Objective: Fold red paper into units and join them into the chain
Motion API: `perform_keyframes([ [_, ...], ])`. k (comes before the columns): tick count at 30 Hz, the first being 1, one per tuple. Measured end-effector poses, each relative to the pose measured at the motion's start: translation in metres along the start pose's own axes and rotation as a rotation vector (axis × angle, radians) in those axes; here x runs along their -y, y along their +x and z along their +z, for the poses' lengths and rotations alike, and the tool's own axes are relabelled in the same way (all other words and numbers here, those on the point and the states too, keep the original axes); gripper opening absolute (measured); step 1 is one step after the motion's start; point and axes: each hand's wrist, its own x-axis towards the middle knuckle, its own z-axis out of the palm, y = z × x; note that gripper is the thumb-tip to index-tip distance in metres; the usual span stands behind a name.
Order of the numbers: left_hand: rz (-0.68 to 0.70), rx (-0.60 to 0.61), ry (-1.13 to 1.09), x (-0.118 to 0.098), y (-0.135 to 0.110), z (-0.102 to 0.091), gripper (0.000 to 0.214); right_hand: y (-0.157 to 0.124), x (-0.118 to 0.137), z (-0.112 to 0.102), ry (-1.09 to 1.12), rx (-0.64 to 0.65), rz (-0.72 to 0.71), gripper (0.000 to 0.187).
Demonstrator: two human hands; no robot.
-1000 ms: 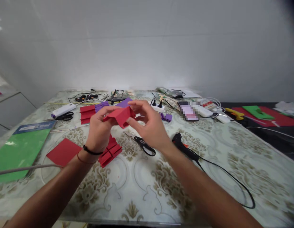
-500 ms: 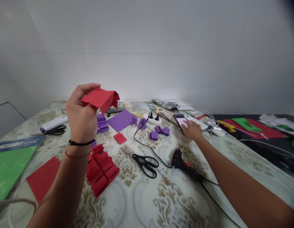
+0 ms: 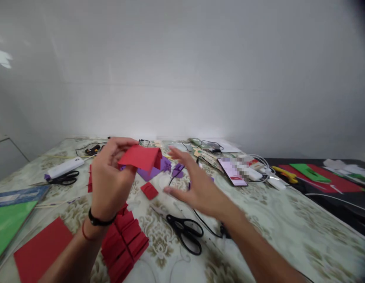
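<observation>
My left hand (image 3: 110,181) is raised above the table, pinching a folded red paper piece (image 3: 140,157) between thumb and fingers. My right hand (image 3: 197,182) hovers just right of it, fingers spread and empty, slightly blurred. Below my left wrist lies a row of folded red paper pieces (image 3: 125,245). One small red folded piece (image 3: 149,190) lies on the table between my hands. Purple paper (image 3: 154,171) shows behind the held piece.
Black scissors (image 3: 185,232) lie in front of my right hand, with a black cable beside them. A phone (image 3: 232,171) lies at the right, a second pair of scissors (image 3: 63,179) at the left. A red sheet (image 3: 42,247) and a green sheet (image 3: 5,226) lie near left.
My right hand left the phone and came back toward the red piece. My left hand lowered the red piece a little. The view tilted up slightly.
</observation>
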Motion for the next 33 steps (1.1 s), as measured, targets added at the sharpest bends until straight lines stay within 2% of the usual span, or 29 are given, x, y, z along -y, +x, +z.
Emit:
perform_keyframes([
  [2,0.038,0.002,-0.007,-0.009,-0.009,0.001,0.036,0.001,0.041,0.021,0.095,-0.060,-0.080,0.090],
  [5,0.076,0.031,-0.017,-0.018,-0.019,-0.004,0.037,0.001,0.068,0.036,0.191,-0.261,-0.165,0.083],
  [9,0.147,-0.025,0.045,-0.018,-0.030,-0.008,0.037,0.003,0.074,0.041,0.107,-0.468,-0.315,0.067],
  [12,0.210,0.013,0.071,-0.008,-0.038,-0.001,0.041,0.005,0.074,0.043,0.117,-0.569,-0.341,0.055],
  [14,0.219,-0.060,0.060,0.001,-0.044,0.006,0.038,0.007,0.072,0.044,0.130,-0.621,-0.349,0.045],
  [17,0.271,-0.110,0.078,0.010,-0.051,0.011,0.040,0.007,0.068,0.045,0.156,-0.641,-0.345,0.035],
  [21,0.359,-0.113,0.077,0.010,-0.053,0.009,0.041,0.003,0.063,0.047,0.248,-0.615,-0.309,0.040],
  [25,0.294,-0.141,-0.049,0.003,-0.052,0.010,0.036,0.002,0.069,0.049,0.423,-0.593,-0.221,0.049],
  [30,0.204,-0.113,-0.112,0.000,-0.049,0.012,0.035,0.004,0.081,0.043,0.556,-0.570,-0.055,0.043],
  [33,0.166,-0.100,-0.131,-0.001,-0.047,0.012,0.040,0.005,0.083,0.040,0.583,-0.588,-0.029,0.037],
])
